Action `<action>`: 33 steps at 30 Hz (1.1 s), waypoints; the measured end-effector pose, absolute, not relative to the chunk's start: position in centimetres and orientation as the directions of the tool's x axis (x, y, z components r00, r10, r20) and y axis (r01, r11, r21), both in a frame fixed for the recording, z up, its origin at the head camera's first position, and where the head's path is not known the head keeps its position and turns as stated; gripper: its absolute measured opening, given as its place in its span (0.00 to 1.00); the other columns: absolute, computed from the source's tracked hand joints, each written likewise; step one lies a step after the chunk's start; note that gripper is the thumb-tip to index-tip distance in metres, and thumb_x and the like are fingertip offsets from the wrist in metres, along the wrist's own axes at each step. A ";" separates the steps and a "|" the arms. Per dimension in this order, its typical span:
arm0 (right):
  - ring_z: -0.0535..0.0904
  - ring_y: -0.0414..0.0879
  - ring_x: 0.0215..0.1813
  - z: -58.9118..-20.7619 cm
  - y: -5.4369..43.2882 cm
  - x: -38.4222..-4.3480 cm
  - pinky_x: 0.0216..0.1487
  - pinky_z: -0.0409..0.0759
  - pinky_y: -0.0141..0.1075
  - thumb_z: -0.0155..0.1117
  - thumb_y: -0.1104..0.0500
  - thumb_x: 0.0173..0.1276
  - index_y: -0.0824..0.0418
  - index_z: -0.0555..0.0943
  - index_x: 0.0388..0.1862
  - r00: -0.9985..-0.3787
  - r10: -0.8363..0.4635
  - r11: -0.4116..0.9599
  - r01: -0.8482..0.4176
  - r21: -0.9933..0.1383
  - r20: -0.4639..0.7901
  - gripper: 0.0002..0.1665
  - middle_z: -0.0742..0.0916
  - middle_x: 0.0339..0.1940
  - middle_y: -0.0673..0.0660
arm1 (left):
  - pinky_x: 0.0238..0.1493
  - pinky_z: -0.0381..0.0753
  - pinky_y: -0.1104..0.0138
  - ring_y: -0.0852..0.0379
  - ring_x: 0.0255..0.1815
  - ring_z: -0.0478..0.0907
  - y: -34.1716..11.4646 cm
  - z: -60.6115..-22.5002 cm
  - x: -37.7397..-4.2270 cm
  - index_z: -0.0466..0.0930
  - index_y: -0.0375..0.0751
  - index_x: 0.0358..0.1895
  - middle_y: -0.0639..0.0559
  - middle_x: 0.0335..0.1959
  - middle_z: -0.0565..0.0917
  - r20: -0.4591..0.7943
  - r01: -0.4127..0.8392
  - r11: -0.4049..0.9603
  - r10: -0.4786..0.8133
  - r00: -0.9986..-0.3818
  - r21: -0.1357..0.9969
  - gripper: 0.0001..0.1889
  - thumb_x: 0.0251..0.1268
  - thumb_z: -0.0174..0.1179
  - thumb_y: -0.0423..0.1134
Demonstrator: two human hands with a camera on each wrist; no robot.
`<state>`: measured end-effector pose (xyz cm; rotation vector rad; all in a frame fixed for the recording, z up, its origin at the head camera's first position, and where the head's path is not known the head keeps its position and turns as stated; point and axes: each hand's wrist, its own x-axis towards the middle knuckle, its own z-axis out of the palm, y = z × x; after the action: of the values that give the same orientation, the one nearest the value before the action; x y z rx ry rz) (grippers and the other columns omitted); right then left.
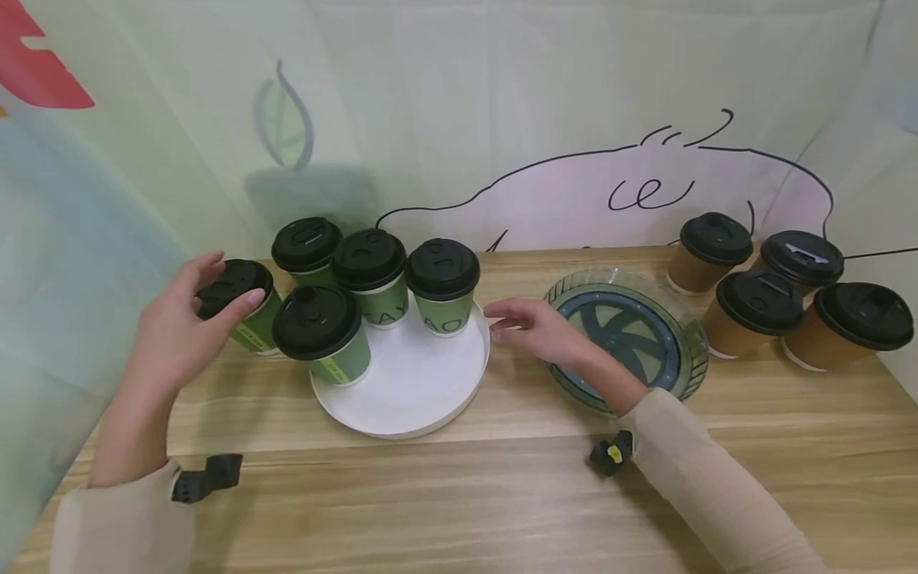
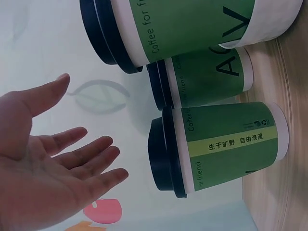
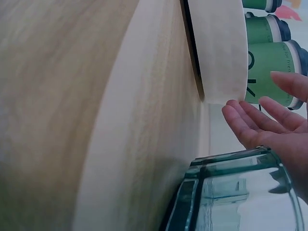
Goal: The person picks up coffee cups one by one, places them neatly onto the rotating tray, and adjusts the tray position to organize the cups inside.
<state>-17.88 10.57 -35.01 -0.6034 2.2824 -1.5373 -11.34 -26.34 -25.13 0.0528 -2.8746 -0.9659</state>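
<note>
Green paper coffee cups with black lids stand at the left. Three, among them the front cup (image 1: 320, 331), are on a round white turntable-like stand (image 1: 423, 391). The leftmost green cup (image 2: 231, 149) stands on the table, with another green cup (image 1: 307, 243) behind. My left hand (image 1: 175, 319) hovers by the leftmost cup's lid; in the left wrist view its fingers are spread and apart from the lid. My right hand (image 1: 538, 327) is beside the stand's right edge, fingers loosely extended. Its fingertips (image 3: 233, 113) are close to the rim; contact cannot be told.
A clear greenish glass dish (image 1: 692, 351) sits under and behind my right forearm. Several brown cups with black lids, such as the rightmost brown cup (image 1: 825, 343), stand at the right. A printed cloth backdrop (image 1: 502, 96) rises behind the wooden table (image 1: 445, 502).
</note>
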 end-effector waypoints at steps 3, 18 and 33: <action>0.75 0.52 0.54 -35.1 10.5 -17.9 0.54 0.73 0.44 0.58 0.65 0.64 0.70 0.72 0.58 -0.863 -0.504 0.338 -0.154 -0.928 -0.040 0.22 0.77 0.57 0.63 | 0.54 0.54 0.36 0.24 0.60 0.53 -26.6 -25.3 -11.5 0.42 0.35 0.71 0.29 0.67 0.54 0.098 0.001 0.806 -0.071 -0.993 0.591 0.39 0.67 0.49 0.52; 0.74 0.53 0.55 -35.2 10.6 -18.0 0.55 0.72 0.44 0.58 0.65 0.64 0.70 0.72 0.57 -0.864 -0.503 0.309 -0.147 -0.940 -0.030 0.22 0.77 0.56 0.64 | 0.57 0.50 0.36 0.28 0.66 0.45 -28.0 -25.4 -12.5 0.41 0.37 0.72 0.30 0.68 0.52 0.063 -0.034 0.811 -0.086 -0.994 0.584 0.43 0.63 0.52 0.56; 0.75 0.52 0.52 -35.3 10.7 -18.0 0.53 0.74 0.42 0.59 0.65 0.63 0.71 0.73 0.55 -0.872 -0.489 0.306 -0.150 -0.940 -0.020 0.22 0.80 0.50 0.64 | 0.57 0.49 0.35 0.27 0.65 0.43 -29.0 -25.7 -13.1 0.39 0.34 0.71 0.28 0.68 0.49 0.026 -0.058 0.813 -0.090 -0.996 0.580 0.43 0.64 0.50 0.56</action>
<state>-18.02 10.69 -35.29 -0.5772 2.2750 -1.5881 -13.15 -28.98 -25.71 0.1205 -2.9410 -0.9376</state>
